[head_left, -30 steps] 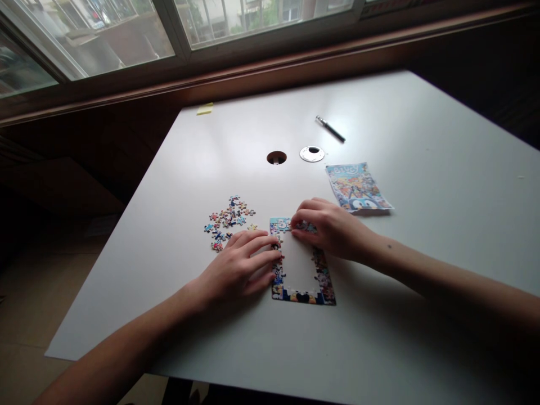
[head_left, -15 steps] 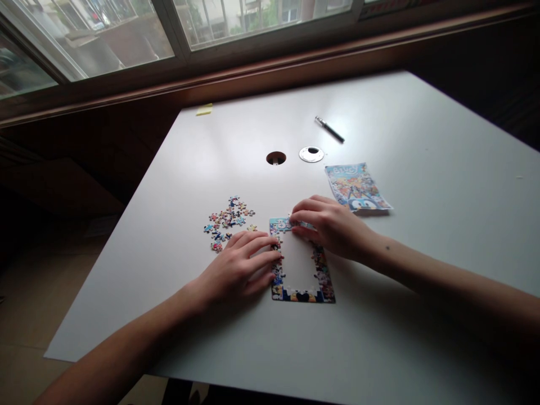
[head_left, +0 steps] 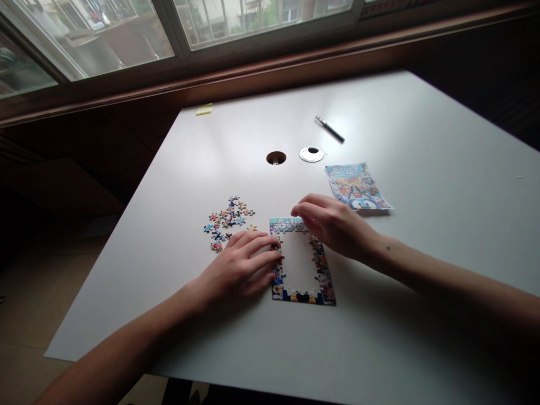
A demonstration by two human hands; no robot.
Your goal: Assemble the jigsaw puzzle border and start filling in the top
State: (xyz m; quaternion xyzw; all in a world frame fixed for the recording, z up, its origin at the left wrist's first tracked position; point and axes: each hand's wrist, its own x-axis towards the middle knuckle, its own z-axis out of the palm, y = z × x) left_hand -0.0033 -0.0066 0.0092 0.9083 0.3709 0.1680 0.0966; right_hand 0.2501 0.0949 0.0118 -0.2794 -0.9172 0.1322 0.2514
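Observation:
A jigsaw puzzle frame (head_left: 324, 281) lies flat on the white table, its border joined around a bare middle. Large white letters run along its blue top edge. My left hand (head_left: 240, 261) rests at the left side with its fingers spread, the tips touching the border pieces. Over the top right corner, my right hand (head_left: 333, 222) is closed with its fingers bent and bunched together. It covers that corner, and whatever its fingertips hold is hidden. Left of the frame, loose puzzle pieces (head_left: 231, 216) lie in a scattered pile near my left fingers.
A printed picture sheet (head_left: 356, 185) lies beyond my right hand. Farther back are a dark pen (head_left: 330, 129), a round metal cover (head_left: 311, 154) and a cable hole (head_left: 276, 158) in the tabletop. A yellow sticky note (head_left: 204, 109) sits at the far left edge.
My right hand has lifted slightly and its fingers have curled in, uncovering more of the lettered top edge. The frame's lower right corner has shifted a little. My left hand has stayed in place.

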